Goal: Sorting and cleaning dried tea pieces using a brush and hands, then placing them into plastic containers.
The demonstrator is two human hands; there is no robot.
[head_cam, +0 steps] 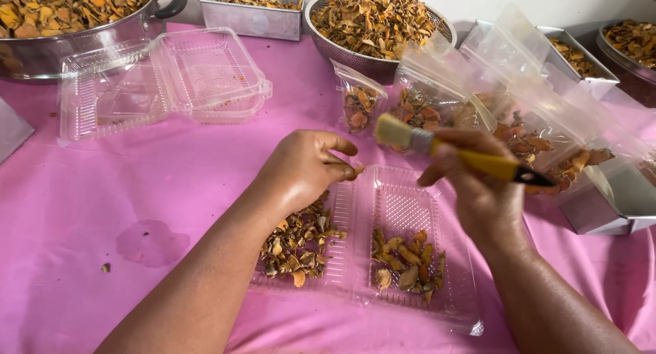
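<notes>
Two chip heaps [301,241] in clamshell tray [403,197]

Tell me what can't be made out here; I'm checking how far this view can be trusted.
- Left hand: its curled fingers hide whatever it pinches.
- Brush: blurred by motion; the right hand covers part of its handle.
- Big pot: cut off by the top-left edge.
- Clear bags: glare and overlap hide their contents.

Yellow-handled brush [465,154], pale bristles leftward, black tip rightward, lying nearly level, gripped by right-hand fingers [447,168]. Small dried orange piece [357,169] pinched at left-hand fingers [336,164]. Open clear hinged container [400,207] flat below both sets of fingers, each half holding loose dried brownish-orange pieces [408,258].
</notes>
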